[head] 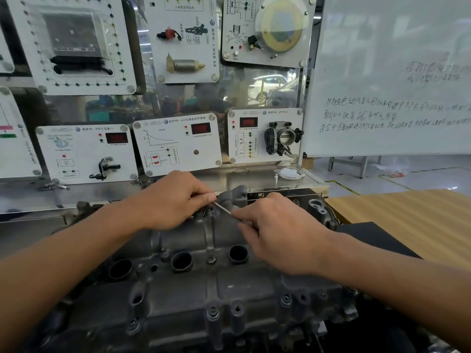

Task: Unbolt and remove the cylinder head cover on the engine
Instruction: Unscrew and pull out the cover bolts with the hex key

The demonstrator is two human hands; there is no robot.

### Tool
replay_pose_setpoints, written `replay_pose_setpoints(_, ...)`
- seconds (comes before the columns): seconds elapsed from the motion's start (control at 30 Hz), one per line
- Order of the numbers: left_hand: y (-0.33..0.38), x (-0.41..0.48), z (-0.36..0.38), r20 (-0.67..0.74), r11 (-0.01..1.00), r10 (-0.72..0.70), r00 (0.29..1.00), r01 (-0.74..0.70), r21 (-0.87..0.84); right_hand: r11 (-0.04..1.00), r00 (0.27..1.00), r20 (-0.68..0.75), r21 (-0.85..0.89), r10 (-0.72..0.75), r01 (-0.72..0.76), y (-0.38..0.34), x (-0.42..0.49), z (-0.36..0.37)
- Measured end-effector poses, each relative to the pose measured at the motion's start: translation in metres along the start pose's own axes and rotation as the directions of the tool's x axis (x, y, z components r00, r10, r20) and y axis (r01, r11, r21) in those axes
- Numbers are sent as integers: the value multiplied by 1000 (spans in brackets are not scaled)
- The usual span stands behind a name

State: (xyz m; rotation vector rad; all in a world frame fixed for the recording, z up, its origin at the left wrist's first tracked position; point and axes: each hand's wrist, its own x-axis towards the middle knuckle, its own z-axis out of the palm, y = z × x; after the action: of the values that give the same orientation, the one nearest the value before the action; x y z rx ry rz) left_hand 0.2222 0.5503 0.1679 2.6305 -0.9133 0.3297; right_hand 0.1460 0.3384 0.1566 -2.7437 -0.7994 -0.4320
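Step in hand: slackening the far bolt (pixel 209 212) at the back edge of the cylinder head cover (pixel 193 284). The cover lies in place on the engine directly below us.

Grip: a thin metal key (pixel 224 209) runs slantwise between the hands. The left hand (pixel 175 200) pinches its upper end between thumb and fingertips, just over the far bolt. The right hand (pixel 275 233) is curled round its lower end. (The left fingers hide the tip, so we cannot tell whether it is seated in the bolt head.)

Method, as we judge it: we should press the tip fully home and square with the left hand, and pull with the right in a steady arc. A tilted key risks rounding the head.

Obstruction: a raised housing (pixel 233 197) on the cover stands just behind the far bolt. It likely limits the swing, so we expect short strokes with reseating.

Remaining: a middle bolt (pixel 211 259) sits between the plug wells (pixel 181 261), and near-edge bolts (pixel 212 312) show along the front. We judge the cover far from free.

Around: training panels (pixel 175 146) behind, a whiteboard (pixel 392 72) to the right, a wooden board (pixel 407 220) beside the engine, and a white cable (pixel 290 173) on the steel shelf (pixel 254 180).
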Motion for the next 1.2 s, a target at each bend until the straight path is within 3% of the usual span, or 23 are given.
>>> replay_pose_setpoints(0.1,-8,3,2,15,981,-111,994,112,-158,1000,1000,7,23,6,-6,0,0,-1)
replay_pose_setpoints(0.2,-13,3,5,132,884,-240,962,272,-381,999,1000,-14,38,3,-3,-1,3,-5)
replay_pose_setpoints(0.3,-12,3,8,189,804,-306,933,359,-474,1000,999,-34,18,5,-5,-2,5,-5)
replay_pose_setpoints(0.53,0,4,26,-2,825,-411,912,371,-426,1000,998,-57,11,7,-6,6,2,-1)
replay_pose_setpoints(0.7,2,6,29,-58,802,-453,890,378,-463,999,998,-61,-18,-36,35,8,-3,7)
replay_pose_setpoints(1.2,7,6,18,14,856,-409,912,389,-339,998,997,-56,6,-54,55,-1,6,-4)
